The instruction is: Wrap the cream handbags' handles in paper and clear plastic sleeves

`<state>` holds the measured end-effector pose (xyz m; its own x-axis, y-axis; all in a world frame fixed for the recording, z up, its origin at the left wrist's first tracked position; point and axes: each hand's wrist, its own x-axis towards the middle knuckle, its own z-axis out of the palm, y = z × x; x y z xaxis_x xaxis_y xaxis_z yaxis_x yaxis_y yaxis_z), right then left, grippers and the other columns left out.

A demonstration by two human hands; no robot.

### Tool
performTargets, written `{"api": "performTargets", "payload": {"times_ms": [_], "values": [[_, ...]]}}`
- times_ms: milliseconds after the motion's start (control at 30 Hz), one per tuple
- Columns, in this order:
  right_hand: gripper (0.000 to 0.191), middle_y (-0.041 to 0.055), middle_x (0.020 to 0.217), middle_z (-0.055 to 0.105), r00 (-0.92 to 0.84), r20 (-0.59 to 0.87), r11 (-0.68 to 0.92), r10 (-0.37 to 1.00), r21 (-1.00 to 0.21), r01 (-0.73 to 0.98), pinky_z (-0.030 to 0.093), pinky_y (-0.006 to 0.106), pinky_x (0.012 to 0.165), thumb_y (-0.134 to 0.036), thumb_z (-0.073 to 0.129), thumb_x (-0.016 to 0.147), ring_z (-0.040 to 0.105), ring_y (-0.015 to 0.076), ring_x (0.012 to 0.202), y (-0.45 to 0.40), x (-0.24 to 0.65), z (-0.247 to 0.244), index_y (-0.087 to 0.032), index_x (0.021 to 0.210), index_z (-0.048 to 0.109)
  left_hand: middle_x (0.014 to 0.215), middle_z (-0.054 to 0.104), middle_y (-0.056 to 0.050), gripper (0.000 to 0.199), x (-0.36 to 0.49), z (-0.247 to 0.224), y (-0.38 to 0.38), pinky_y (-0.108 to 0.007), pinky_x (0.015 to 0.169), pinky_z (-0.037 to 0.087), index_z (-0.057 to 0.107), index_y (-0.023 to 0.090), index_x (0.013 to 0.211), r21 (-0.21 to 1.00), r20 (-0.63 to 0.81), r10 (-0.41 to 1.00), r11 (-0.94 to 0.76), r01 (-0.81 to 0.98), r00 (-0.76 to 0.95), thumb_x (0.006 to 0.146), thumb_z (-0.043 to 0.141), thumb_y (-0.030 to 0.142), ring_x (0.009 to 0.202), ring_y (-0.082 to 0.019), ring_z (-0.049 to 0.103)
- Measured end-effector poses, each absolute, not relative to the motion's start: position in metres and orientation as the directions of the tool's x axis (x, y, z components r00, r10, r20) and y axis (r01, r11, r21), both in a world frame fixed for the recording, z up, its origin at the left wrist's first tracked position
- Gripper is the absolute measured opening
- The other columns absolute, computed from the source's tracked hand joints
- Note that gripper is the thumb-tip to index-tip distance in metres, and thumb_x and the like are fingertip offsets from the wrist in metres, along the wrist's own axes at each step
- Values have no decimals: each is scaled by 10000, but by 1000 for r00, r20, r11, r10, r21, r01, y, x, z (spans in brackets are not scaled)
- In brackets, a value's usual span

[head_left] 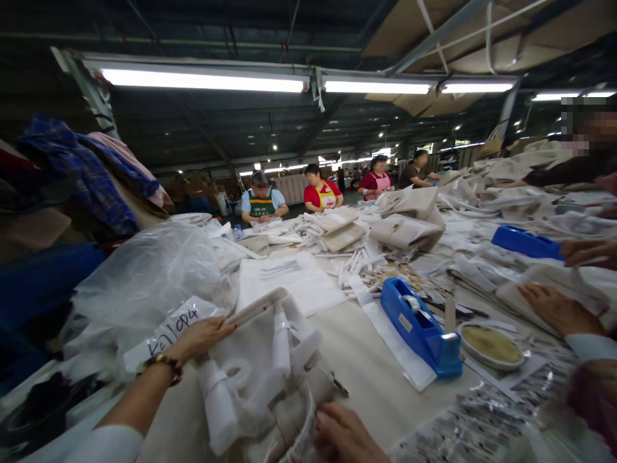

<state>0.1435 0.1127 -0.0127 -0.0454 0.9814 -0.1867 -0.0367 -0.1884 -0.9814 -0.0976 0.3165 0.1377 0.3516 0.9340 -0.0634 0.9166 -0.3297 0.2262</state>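
Observation:
A beige fabric bag (250, 344) lies in front of me, with white foam wrap and white tubes around its straps. A metal clasp (340, 384) shows at its right side. My left hand (205, 337), a beaded bracelet on its wrist, rests with fingers stretched out against the bag's upper left edge. At the bottom, my right hand (344, 434) has its fingers bent against the bag's pale lower right edge; the thumb is hidden. Beside my left hand is a clear plastic bag (149, 283) with a handwritten label (176, 328).
A blue tape dispenser (419, 325) and a round dish (491, 346) stand to the right. A co-worker's hand (559, 308) lies on fabric farther right. White sheets (289, 280) and folded bags (409, 222) cover the table's back. Several people work across the table.

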Motion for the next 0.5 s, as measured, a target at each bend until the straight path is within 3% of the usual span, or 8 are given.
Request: {"api": "performTargets", "payload": {"times_ms": [67, 133, 233, 300, 400, 500], "values": [[560, -15, 601, 514, -40, -279, -281, 960, -953, -112, 400, 238, 561, -734, 522, 682, 504, 110, 559, 126, 149, 10, -174, 698, 532, 758, 672, -105, 319, -102, 141, 314, -389, 795, 434, 536, 226, 585, 243, -111, 938, -295, 924, 329, 666, 456, 524, 836, -316, 622], [576, -31, 556, 465, -34, -354, -356, 935, -931, -84, 393, 234, 540, -747, 494, 687, 465, 84, 495, 142, 159, 31, -177, 613, 470, 688, 647, -112, 312, -110, 144, 307, -398, 722, 447, 509, 223, 525, 276, -189, 937, -236, 932, 293, 623, 499, 519, 760, -330, 619], [615, 3, 511, 489, -62, -376, -376, 924, -926, 20, 393, 274, 509, -759, 482, 685, 472, 113, 458, 173, 180, 54, -163, 538, 495, 705, 643, -85, 352, -129, 146, 281, -340, 587, 449, 554, 207, 609, 370, -300, 917, -142, 918, 263, 644, 513, 556, 678, -283, 614], [580, 10, 507, 505, -52, -304, -300, 951, -950, 84, 396, 300, 545, -718, 527, 693, 493, 138, 494, 193, 192, 66, -162, 525, 518, 674, 619, -41, 409, -142, 144, 257, -287, 498, 411, 557, 208, 687, 488, -397, 891, 1, 873, 220, 663, 514, 614, 609, -230, 587], [449, 6, 554, 515, 41, -89, -95, 995, -981, 168, 394, 328, 692, -558, 620, 724, 531, 180, 667, 209, 198, 87, -186, 505, 498, 469, 479, 33, 449, -153, 136, 214, -235, 411, 312, 505, 208, 643, 623, -534, 839, 303, 721, 108, 621, 588, 649, 439, -155, 467], [194, 50, 832, 608, 143, 143, 107, 979, -966, 236, 328, 343, 895, -358, 625, 771, 508, 228, 979, 191, 186, 107, -196, 670, 586, 468, 533, 14, 465, -147, 129, 171, -243, 423, 357, 525, 196, 720, 665, -595, 804, 478, 574, 20, 618, 626, 638, 437, -177, 521]]}}
